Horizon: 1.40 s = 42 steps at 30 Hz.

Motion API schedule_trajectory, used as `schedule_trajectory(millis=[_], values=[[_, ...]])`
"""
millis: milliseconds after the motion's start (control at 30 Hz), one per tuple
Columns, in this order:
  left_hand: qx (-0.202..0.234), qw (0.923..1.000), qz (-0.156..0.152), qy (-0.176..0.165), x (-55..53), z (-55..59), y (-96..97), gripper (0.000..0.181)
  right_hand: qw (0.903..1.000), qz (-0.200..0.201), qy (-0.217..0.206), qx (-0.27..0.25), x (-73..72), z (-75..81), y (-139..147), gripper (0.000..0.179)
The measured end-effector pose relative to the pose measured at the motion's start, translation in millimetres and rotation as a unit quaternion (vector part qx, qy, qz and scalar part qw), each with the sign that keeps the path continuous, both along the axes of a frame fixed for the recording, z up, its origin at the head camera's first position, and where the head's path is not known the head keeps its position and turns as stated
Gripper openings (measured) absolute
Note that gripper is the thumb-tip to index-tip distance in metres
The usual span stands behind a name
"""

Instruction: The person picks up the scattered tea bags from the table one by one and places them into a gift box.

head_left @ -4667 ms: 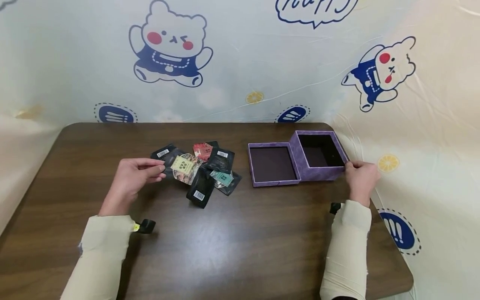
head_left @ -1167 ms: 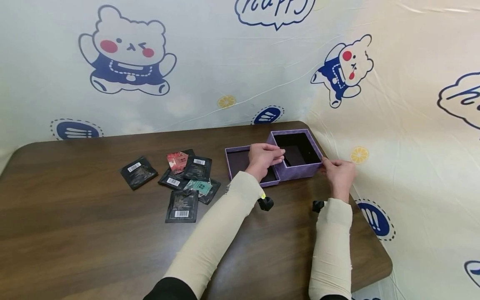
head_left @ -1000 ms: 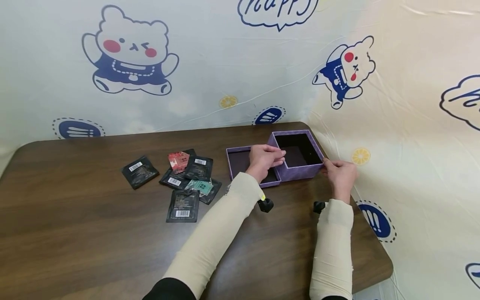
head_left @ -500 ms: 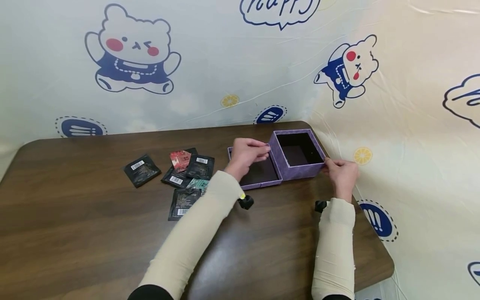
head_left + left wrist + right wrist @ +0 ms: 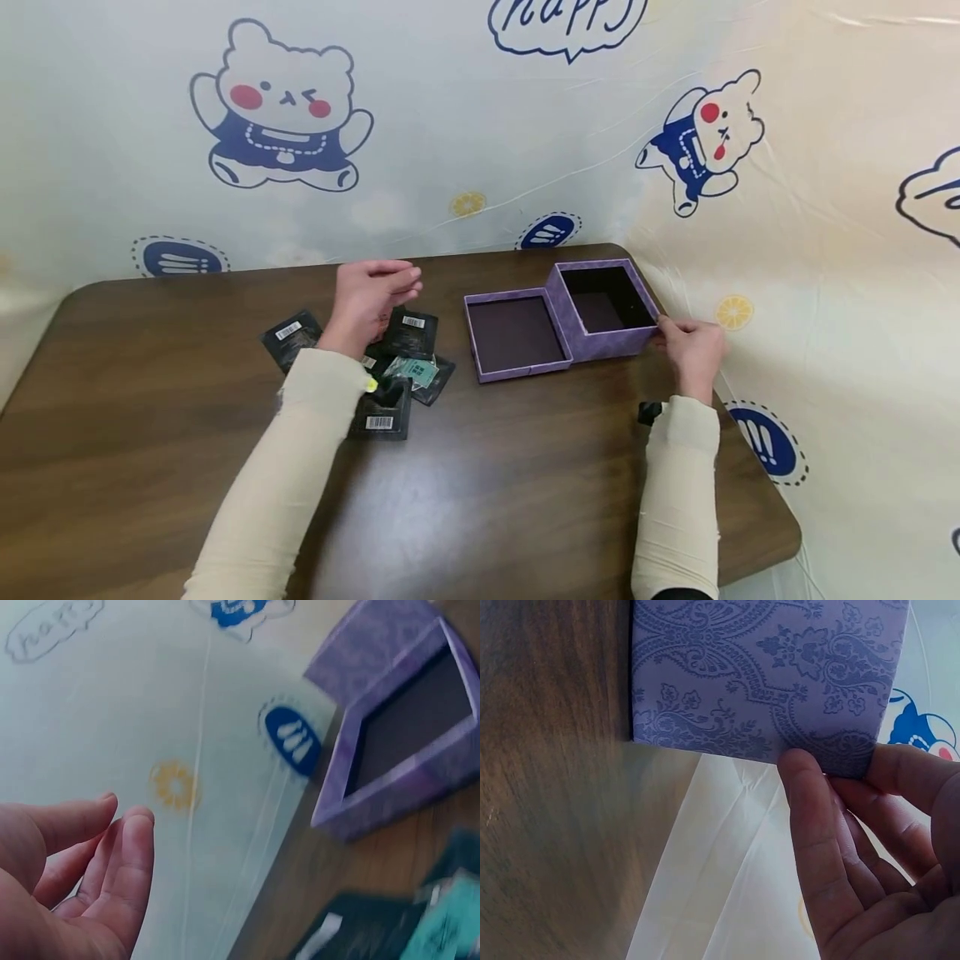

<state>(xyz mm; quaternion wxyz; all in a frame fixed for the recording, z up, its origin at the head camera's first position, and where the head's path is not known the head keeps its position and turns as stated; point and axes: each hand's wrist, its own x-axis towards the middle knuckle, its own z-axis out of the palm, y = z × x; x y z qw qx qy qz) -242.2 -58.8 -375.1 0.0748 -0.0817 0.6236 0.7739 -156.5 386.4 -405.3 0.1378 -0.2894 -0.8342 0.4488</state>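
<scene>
My left hand (image 5: 367, 300) hovers over a loose group of black sachets (image 5: 411, 332), its fingers lightly bent and holding nothing. In the left wrist view a small gap shows between thumb and fingertips. One sachet with a teal label (image 5: 416, 371) lies at the group's right side; a red-labelled one is mostly hidden under the hand. My right hand (image 5: 693, 350) pinches the near right corner of a purple patterned box (image 5: 611, 343). In the right wrist view, thumb and fingertips sit on either side of that box corner. The box stands open, its dark inside showing.
The box's lid (image 5: 521, 374), a shallow purple tray, lies inside-up against the box's left side. All rests on a brown wooden table (image 5: 487, 492). A printed curtain (image 5: 450, 108) hangs behind and at the right, close to the box.
My left hand was over the box's opening, then moved left across the lid to above the sachets. My right hand keeps hold of the box corner. Earlier the sachets were spread apart.
</scene>
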Motion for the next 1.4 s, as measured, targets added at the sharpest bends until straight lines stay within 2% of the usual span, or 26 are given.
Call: schedule_trajectory(millis=[167, 333, 467, 600, 767, 900, 967, 1100, 1133, 1233, 1400], values=[[-0.043, 0.9990, 0.002, 0.011, 1.3, -3.0, -27.9, 0.037, 0.9999, -0.008, 0.009, -0.004, 1.9, 1.6, 3, 0.041], [-0.089, 0.9958, 0.011, 0.018, 3.4, -9.8, -49.7, 0.041, 1.0000, -0.004, -0.001, -0.005, 3.1, 1.8, 7, 0.043], [-0.128, 0.9916, 0.009, 0.015, 1.6, -17.6, -54.6, 0.040, 0.9999, -0.008, 0.005, -0.008, 3.8, 2.7, 10, 0.043], [-0.184, 0.9827, -0.017, 0.010, -4.5, -30.0, -48.1, 0.036, 0.9998, -0.016, 0.012, 0.002, 4.2, 2.9, 10, 0.041], [-0.266, 0.9629, -0.044, 0.002, -13.1, -46.1, -39.3, 0.025, 0.9998, -0.011, 0.004, 0.018, 3.0, 0.6, 6, 0.038], [-0.338, 0.9386, -0.066, 0.003, -21.0, -55.0, -32.3, 0.021, 0.9998, -0.007, -0.011, 0.012, 3.0, -1.4, 4, 0.039], [-0.393, 0.9157, -0.080, 0.017, -25.3, -57.4, -28.7, 0.021, 0.9998, -0.005, -0.017, 0.011, 3.1, -1.9, 4, 0.040], [-0.489, 0.8646, -0.103, 0.050, -33.6, -60.3, -22.7, 0.023, 0.9999, 0.000, -0.014, 0.009, 1.9, -2.2, 3, 0.041], [-0.503, 0.8560, -0.107, 0.052, -35.4, -60.8, -21.4, 0.023, 0.9999, 0.001, -0.014, 0.006, 1.6, -2.2, 2, 0.041], [-0.518, 0.8457, -0.119, 0.042, -38.6, -61.9, -18.1, 0.021, 0.9998, 0.001, -0.015, 0.009, 0.4, -1.9, 1, 0.040], [-0.507, 0.8533, -0.122, 0.020, -40.9, -62.9, -16.3, 0.014, 0.9995, 0.001, -0.019, 0.026, -1.8, -0.2, 0, 0.039]])
